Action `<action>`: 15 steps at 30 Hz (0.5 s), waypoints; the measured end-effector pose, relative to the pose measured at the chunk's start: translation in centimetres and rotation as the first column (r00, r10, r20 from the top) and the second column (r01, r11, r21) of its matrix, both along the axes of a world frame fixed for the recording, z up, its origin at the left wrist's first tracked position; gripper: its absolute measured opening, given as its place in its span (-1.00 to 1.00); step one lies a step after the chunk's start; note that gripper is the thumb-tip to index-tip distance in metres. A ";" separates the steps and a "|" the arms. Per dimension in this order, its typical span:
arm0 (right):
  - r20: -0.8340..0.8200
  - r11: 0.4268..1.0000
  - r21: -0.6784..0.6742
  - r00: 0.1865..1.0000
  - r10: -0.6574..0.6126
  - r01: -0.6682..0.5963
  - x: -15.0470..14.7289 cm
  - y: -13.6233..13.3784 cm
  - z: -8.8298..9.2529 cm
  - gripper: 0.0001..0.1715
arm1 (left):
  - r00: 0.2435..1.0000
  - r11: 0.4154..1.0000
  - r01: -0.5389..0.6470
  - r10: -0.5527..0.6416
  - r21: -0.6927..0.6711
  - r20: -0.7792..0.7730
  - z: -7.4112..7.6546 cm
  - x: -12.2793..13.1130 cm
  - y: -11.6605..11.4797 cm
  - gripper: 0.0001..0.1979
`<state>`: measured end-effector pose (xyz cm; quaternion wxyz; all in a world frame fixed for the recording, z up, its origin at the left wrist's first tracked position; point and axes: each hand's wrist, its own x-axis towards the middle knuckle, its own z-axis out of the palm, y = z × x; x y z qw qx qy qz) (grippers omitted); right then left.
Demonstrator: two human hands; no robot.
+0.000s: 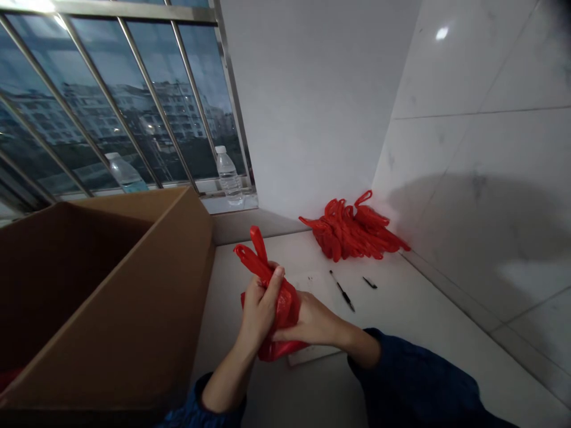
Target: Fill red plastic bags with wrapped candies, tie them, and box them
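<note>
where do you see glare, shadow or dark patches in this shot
Head view: a small glare spot high on the tiled wall; head view: a broad, soft shadow lower on that wall; head view: the cardboard box is very dark inside, while the red bag shows faint shine.

At seven o'clock I see my wearer's left sleeve (209,411), dark blue and crinkled; between four and five, the right sleeve (419,380), blue too, looks roomy. Left hand (260,306) and right hand (308,321) are bare.
</note>
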<state>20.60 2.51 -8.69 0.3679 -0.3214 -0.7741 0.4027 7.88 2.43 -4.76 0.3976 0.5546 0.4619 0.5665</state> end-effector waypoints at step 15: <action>0.070 0.996 -0.093 0.997 0.019 -0.013 0.6 0.8 -1.1 -0.84 | 0.996 0.995 0.091 -0.090 -0.036 0.026 0.2 1.0 -1.0 -0.64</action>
